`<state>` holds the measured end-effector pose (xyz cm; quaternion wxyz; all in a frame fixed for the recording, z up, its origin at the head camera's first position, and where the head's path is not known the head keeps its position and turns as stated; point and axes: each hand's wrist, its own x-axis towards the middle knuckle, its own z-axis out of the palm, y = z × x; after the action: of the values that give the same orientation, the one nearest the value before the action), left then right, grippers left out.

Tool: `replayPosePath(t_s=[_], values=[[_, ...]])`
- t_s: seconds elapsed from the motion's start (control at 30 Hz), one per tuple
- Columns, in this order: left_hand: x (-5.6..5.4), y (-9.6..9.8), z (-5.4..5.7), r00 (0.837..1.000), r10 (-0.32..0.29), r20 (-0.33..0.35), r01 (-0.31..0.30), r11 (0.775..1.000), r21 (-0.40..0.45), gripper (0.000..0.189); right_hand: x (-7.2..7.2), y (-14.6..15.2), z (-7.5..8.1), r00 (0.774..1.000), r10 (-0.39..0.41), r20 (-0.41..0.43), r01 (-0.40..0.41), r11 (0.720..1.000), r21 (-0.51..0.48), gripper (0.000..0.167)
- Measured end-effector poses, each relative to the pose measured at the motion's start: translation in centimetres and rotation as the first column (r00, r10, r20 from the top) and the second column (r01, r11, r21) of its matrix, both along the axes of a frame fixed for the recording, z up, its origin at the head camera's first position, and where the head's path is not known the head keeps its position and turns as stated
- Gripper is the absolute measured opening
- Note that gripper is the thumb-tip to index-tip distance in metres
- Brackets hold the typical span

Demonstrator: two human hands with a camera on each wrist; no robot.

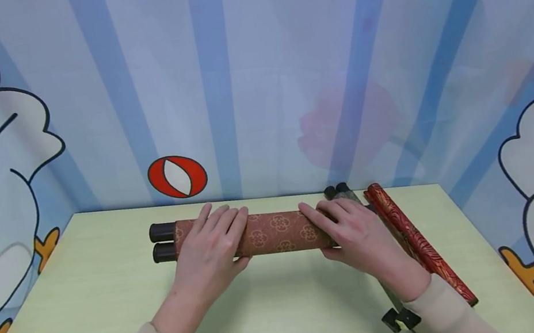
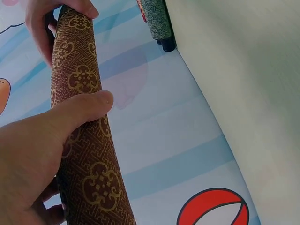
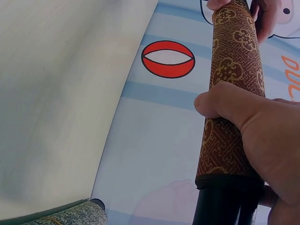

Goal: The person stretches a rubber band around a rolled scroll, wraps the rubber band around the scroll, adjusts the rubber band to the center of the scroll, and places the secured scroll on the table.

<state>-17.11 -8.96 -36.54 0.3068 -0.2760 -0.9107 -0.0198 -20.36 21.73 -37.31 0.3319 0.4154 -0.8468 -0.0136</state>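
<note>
Both hands hold a rolled scroll (image 1: 277, 233) sideways, raised off the table. It is covered in reddish-brown brocade with gold flower shapes, and a pair of black roller knobs (image 1: 162, 232) sticks out at its left end. My left hand (image 1: 208, 247) grips the scroll near that end, thumb on the near side and fingers over the far side. Toward the other end, my right hand (image 1: 361, 233) grips it the same way and hides most of the right knobs in the head view. Black knobs (image 3: 218, 206) show below that hand in the right wrist view.
Right of the hands, a red patterned scroll (image 1: 423, 241) lies slantwise on the pale table (image 1: 85, 311). Beside it is a grey-green scroll (image 2: 157, 21) with black ends, partly covered by the right arm in the head view. A printed cloth backdrop (image 1: 263, 74) rises behind the table.
</note>
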Motion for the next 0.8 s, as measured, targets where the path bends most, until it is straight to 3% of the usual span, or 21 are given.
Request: replayPosePath(t_s=[0.2,0.5,0.67,0.8], values=[[0.0,0.3,0.2,1.000,-0.001,-0.006,0.001,1.000,0.002,0.083,0.2,0.3,0.2,1.000,-0.020,0.000,0.020,1.000,0.008,0.096],[-0.5,1.5,1.2,0.998,-0.056,-0.039,0.057,0.998,0.013,0.073,0.7,0.8,0.9,0.999,-0.022,-0.038,0.022,1.000,-0.019,0.098],[-0.6,2.2,1.5,0.995,-0.082,-0.064,0.081,0.996,-0.021,0.076,0.8,1.0,1.1,0.999,-0.031,-0.041,0.030,0.999,-0.024,0.099],[-0.6,2.0,1.4,0.997,-0.059,-0.050,0.057,0.998,-0.031,0.086,0.9,1.2,0.9,0.999,-0.051,-0.012,0.050,0.999,-0.012,0.098]])
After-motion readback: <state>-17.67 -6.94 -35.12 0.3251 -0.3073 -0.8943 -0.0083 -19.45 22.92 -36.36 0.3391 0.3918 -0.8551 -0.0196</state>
